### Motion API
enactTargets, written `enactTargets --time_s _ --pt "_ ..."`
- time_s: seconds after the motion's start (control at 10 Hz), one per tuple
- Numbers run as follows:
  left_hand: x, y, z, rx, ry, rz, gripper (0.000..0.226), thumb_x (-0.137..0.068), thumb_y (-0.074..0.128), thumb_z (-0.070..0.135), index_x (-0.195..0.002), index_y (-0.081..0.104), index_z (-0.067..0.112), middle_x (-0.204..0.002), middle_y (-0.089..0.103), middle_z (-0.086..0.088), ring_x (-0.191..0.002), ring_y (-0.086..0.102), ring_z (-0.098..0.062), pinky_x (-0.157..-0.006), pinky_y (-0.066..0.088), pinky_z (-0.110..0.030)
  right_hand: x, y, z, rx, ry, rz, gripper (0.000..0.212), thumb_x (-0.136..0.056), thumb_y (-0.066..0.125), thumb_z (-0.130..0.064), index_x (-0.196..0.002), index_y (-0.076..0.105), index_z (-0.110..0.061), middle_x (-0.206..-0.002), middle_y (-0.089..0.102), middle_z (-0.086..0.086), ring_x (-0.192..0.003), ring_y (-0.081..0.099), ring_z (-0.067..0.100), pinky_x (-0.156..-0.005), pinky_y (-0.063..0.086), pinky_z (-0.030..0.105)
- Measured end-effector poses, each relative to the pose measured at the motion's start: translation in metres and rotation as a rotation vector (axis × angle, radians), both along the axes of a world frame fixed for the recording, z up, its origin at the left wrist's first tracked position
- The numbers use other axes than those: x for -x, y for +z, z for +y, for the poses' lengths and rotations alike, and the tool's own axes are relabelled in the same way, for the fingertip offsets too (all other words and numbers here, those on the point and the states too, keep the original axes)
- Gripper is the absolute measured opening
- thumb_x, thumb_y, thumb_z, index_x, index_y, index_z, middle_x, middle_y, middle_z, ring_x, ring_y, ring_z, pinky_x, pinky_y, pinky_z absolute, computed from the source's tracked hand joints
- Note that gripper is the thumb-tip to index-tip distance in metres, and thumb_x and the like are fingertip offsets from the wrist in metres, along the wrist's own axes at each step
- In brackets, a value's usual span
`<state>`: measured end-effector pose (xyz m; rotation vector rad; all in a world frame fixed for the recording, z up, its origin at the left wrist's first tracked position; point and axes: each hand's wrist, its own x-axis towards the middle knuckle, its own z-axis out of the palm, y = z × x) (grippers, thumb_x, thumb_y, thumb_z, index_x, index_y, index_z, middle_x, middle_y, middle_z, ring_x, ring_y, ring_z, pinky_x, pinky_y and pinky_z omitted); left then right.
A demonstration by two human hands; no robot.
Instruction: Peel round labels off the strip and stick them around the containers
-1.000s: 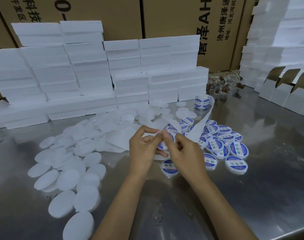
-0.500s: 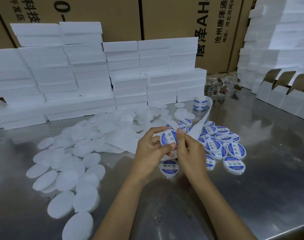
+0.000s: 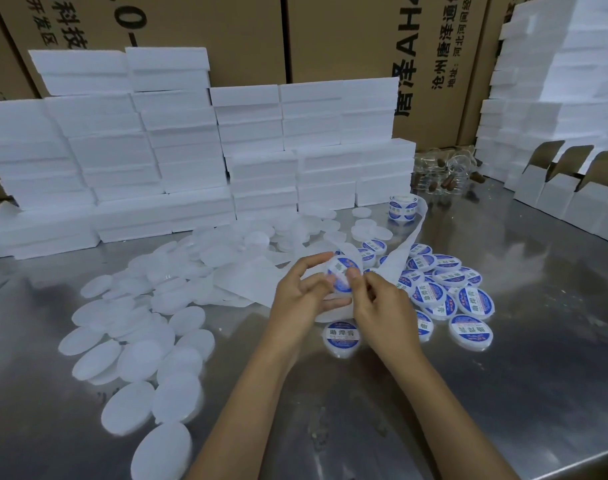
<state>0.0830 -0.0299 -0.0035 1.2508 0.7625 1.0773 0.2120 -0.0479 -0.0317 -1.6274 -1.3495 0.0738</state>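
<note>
A brushed steel worktop (image 3: 503,393) fills the near scene, throwing back soft overhead light in pale patches. Along its far edge stand stacks of white foam blocks (image 3: 178,140), with more piled high at the far right (image 3: 555,81). Behind them rise big brown cardboard cartons (image 3: 330,36) printed with black Chinese characters. Open white boxes (image 3: 565,199) line the right side.
</note>
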Motion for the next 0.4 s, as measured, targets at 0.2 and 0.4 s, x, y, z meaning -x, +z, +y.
enactTargets --time_s 0.2,0.4 --pt "0.006 0.0 0.005 0.029 0.079 0.012 0.042 -0.093 0.06 -0.002 -0.124 0.062 0.026 -0.103 0.077 -0.006 -0.09 0.073 -0.021 -0.069 0.06 -0.031 -0.062 0.001 -0.003 0.123 -0.442 0.057 0.059 -0.097 0.033 -0.063 -0.071 0.05 -0.013 -0.07 0.056 0.005 -0.071 0.053 0.031 -0.066 0.038 0.034" --pt "0.013 -0.006 0.009 0.11 0.287 0.142 0.025 -0.09 0.057 0.002 -0.104 0.068 0.019 -0.08 0.074 -0.007 -0.055 0.062 -0.01 -0.049 0.051 -0.026 -0.102 -0.005 -0.018 0.227 -0.596 0.048 0.062 -0.087 0.046 -0.073 -0.07 0.056 -0.014 -0.08 0.064 0.009 -0.078 0.058 0.033 -0.07 0.039 0.034"
